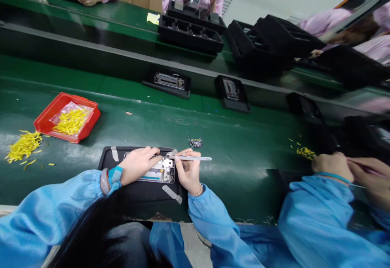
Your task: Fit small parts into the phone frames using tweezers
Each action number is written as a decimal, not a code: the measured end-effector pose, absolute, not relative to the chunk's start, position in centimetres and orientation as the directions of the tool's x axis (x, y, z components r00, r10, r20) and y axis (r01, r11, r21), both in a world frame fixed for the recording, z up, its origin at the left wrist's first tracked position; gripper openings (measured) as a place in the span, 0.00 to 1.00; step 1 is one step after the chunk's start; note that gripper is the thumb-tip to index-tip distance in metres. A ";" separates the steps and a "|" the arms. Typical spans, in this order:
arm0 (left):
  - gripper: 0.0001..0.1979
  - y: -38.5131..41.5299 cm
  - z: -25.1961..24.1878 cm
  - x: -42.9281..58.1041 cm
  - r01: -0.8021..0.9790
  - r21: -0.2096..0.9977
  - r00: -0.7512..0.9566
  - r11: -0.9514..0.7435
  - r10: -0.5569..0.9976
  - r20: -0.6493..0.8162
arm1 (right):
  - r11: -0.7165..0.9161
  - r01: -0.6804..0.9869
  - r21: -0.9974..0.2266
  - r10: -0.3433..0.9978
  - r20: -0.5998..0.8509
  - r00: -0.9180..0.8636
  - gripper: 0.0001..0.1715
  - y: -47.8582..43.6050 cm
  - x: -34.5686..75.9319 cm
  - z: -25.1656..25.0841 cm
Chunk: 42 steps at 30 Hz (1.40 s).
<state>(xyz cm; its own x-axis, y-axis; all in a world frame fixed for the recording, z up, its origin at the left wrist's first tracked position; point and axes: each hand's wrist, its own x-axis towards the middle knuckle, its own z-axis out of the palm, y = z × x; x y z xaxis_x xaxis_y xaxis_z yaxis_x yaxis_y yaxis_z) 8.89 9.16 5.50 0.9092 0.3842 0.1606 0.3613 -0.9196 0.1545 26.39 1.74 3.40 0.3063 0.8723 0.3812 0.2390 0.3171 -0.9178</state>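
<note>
An opened phone body point(161, 172) lies in a black holder point(134, 190) on the green belt in front of me. My left hand point(138, 164) rests on the phone, fingers curled and pressed down on it. My right hand point(189, 171) pinches metal tweezers point(195, 158), their tips at the phone's upper end. A small heap of tiny dark parts point(195, 142) sits just beyond the tweezers. I wear blue sleeves and a blue wrist strap point(115, 175).
A red tray point(48, 115) of yellow strips point(70, 121) stands at the left, with loose strips point(23, 146) beside it. Phones in black holders point(169, 81) point(232, 93) ride the far belt. Stacked black trays point(191, 26) sit behind. A co-worker's hands point(350, 170) work at my right.
</note>
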 end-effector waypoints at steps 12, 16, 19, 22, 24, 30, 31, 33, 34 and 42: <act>0.10 9.5 5.4 8.0 0.475 0.410 0.776 -0.778 0.590 0.221 | 0.343 0.174 -0.923 0.880 0.381 0.283 0.08 2.1 25.4 4.0; 0.13 9.5 5.2 8.1 0.473 0.405 0.760 -0.782 0.595 0.262 | 0.328 0.192 -0.925 0.903 0.366 0.224 0.07 1.9 25.5 3.6; 0.16 9.3 5.1 8.1 0.477 0.368 0.758 -0.798 0.585 0.288 | 0.309 0.199 -0.930 0.912 0.349 0.214 0.07 1.9 25.4 3.4; 0.18 9.1 5.2 8.2 0.492 0.341 0.753 -0.801 0.588 0.296 | 0.292 0.195 -0.936 0.919 0.331 0.213 0.07 1.9 25.4 3.4; 0.17 8.9 5.3 8.2 0.504 0.329 0.757 -0.799 0.592 0.278 | 0.289 0.196 -0.937 0.923 0.327 0.203 0.07 1.9 25.4 3.5; 0.12 8.8 5.3 8.4 0.511 0.318 0.790 -0.799 0.582 0.191 | 0.269 0.247 -0.931 0.940 0.309 0.144 0.06 2.1 25.6 3.5; 0.12 8.8 5.3 8.4 0.509 0.323 0.791 -0.798 0.582 0.189 | 0.262 0.249 -0.932 0.943 0.302 0.138 0.06 2.2 25.7 3.4; 0.12 8.9 5.3 8.5 0.506 0.333 0.789 -0.796 0.582 0.194 | 0.252 0.242 -0.937 0.950 0.288 0.124 0.06 2.3 25.8 3.5; 0.12 8.9 5.3 8.5 0.504 0.336 0.787 -0.796 0.583 0.200 | 0.249 0.235 -0.940 0.953 0.281 0.116 0.06 2.4 25.9 3.5; 0.15 9.0 5.5 8.5 0.500 0.342 0.777 -0.796 0.586 0.228 | 0.232 0.137 -0.963 0.968 0.242 0.062 0.06 2.8 26.3 4.0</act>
<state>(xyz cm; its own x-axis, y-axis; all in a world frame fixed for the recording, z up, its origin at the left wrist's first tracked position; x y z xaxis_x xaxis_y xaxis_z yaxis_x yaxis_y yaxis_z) 8.47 9.00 5.47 0.7773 0.5863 0.2282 0.4999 -0.7958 0.3418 26.35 2.78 4.01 0.0619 0.9684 0.2417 0.1372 0.2316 -0.9631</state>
